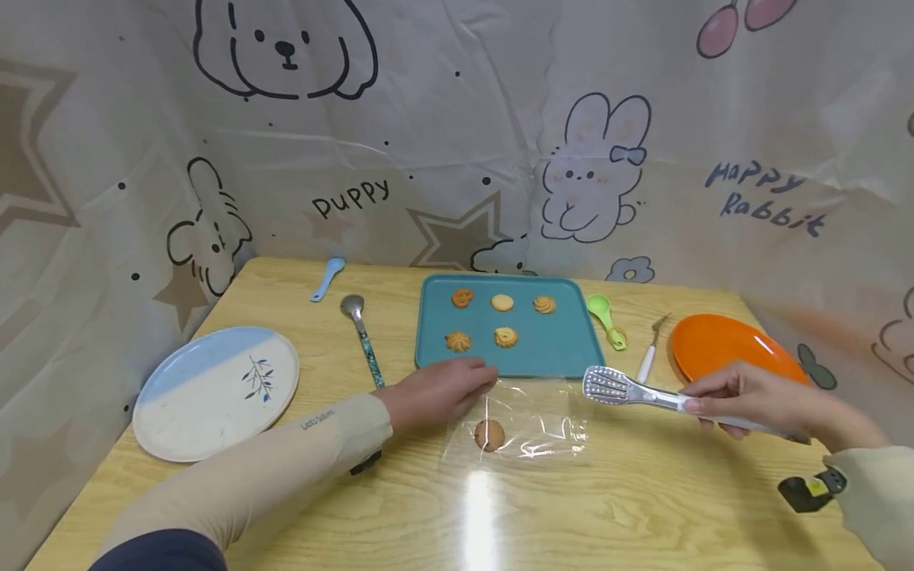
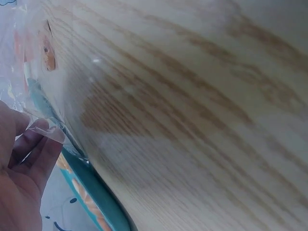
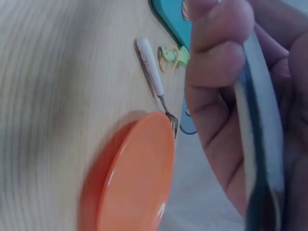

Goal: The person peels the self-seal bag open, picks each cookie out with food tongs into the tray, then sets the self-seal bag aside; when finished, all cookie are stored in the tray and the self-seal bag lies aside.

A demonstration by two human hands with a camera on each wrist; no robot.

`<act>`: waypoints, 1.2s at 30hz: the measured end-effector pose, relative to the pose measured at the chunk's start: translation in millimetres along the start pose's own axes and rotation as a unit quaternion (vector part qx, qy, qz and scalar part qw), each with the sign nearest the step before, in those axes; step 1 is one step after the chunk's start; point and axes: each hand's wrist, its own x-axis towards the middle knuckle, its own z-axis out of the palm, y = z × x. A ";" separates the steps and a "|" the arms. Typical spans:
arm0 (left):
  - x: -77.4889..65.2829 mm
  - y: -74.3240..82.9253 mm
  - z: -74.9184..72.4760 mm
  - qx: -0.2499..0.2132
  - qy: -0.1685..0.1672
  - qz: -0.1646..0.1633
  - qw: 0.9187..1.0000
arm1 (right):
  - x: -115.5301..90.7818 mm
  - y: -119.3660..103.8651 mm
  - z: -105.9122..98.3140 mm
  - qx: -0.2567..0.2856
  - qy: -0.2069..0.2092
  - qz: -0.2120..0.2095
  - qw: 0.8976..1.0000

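My left hand point(image 1: 437, 394) pinches the edge of a clear plastic bag point(image 1: 535, 420) at its upper left; the film shows between thumb and fingers in the left wrist view. A round brown cookie point(image 1: 489, 435) lies in the bag on the table. Just behind sits a teal tray point(image 1: 550, 349), holding several cookies of different shapes, among them a pretzel-shaped one point(image 1: 462, 298) and a swirled one point(image 1: 544, 304). To the right, above the table, my right hand point(image 1: 757, 400) grips metal tongs point(image 1: 664, 396), their perforated head pointing left beside the bag.
A blue-and-white plate point(image 1: 214, 396) lies at the left, near a long-handled spoon point(image 1: 362, 337) and a small blue spoon point(image 1: 328, 279). Right of the tray are green measuring spoons point(image 1: 607, 321), a white-handled fork point(image 3: 151, 67) and an orange plate point(image 1: 735, 349). Printed cloth point(image 1: 443, 159) hangs behind.
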 end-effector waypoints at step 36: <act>-5.0 0.2 1.6 0.014 0.009 -0.011 1.000 | 99.9 -33.8 62.7 -0.016 -0.138 -0.024 0.990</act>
